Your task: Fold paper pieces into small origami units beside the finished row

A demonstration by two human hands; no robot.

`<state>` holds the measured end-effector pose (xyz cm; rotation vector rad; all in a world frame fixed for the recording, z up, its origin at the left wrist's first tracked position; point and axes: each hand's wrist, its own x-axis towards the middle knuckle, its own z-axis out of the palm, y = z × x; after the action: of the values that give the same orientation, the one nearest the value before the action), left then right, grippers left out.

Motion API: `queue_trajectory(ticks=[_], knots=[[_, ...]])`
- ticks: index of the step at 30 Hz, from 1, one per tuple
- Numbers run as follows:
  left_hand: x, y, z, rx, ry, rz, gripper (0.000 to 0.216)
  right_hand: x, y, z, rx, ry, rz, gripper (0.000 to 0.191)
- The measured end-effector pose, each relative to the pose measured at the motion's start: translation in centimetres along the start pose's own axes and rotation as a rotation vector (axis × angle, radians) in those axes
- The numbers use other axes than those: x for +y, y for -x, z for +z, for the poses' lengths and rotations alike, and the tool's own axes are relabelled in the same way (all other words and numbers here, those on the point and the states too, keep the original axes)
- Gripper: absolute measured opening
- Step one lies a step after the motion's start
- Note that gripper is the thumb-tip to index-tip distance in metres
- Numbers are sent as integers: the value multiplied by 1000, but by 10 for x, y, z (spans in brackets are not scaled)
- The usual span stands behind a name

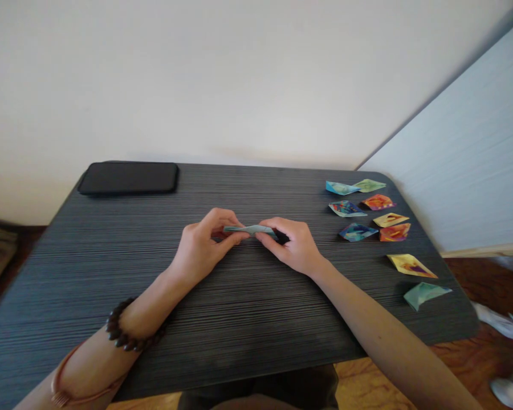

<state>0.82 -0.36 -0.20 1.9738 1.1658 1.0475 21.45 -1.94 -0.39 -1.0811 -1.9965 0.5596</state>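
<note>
Two hands (200,245) (298,244) pinched closed on folded paper (253,229), dark grained table (256,307), white wall (248,85) behind, wood-patterned floor (361,382)

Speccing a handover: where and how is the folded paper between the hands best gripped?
Probably pinch the folded paper at its exposed middle, coming from the far side: the left hand and right hand hold it near both ends, forearms on the near side.

Soft, diffuse light is cast on the plain white wall (239,85) and dark grey, wood-grained table (248,319); shadows are faint. The pale green folded paper (253,229) is slightly blurred; margins are stretched by wide-angle distortion.
</note>
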Motion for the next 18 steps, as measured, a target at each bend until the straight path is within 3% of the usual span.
queue_trajectory(ticks=[4,9,18], knots=[[-1,1,-1,140,44,14,23,1,1,-1,39,28,31,8],[-2,1,-3,151,-84,124,12,-1,3,1,11,3,-16,9],[2,2,-5,164,-190,127,12,1,3,1,50,34,-52,8]])
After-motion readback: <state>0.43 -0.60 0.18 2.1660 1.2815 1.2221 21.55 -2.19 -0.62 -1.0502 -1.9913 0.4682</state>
